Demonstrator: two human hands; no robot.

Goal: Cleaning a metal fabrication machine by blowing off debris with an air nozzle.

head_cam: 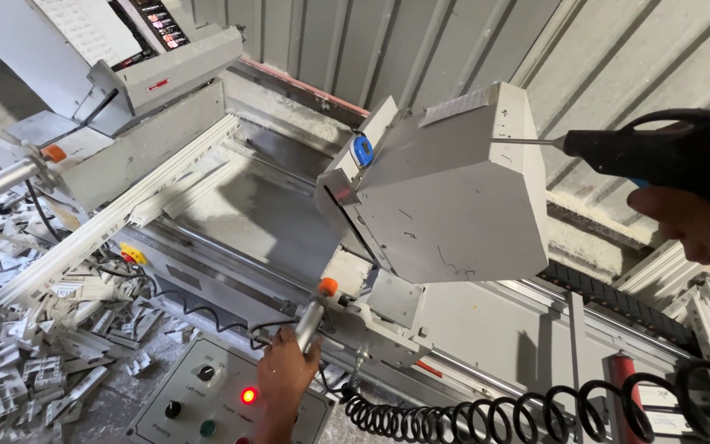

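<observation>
My left hand (283, 380) grips a metal lever handle (310, 319) with an orange tip, low on the front of a grey saw machine. My right hand (696, 228) holds a black air blow gun (659, 154) at the right edge. Its thin nozzle points left at the white angular saw-head cover (454, 189). A black coiled hose (536, 411) runs along the bottom right from the gun.
A control panel (207, 403) with knobs and a lit red button sits below my left hand. White plastic profile offcuts (43, 353) litter the floor at left. A long white profile (117, 210) lies on the machine bed. A corrugated metal wall stands behind.
</observation>
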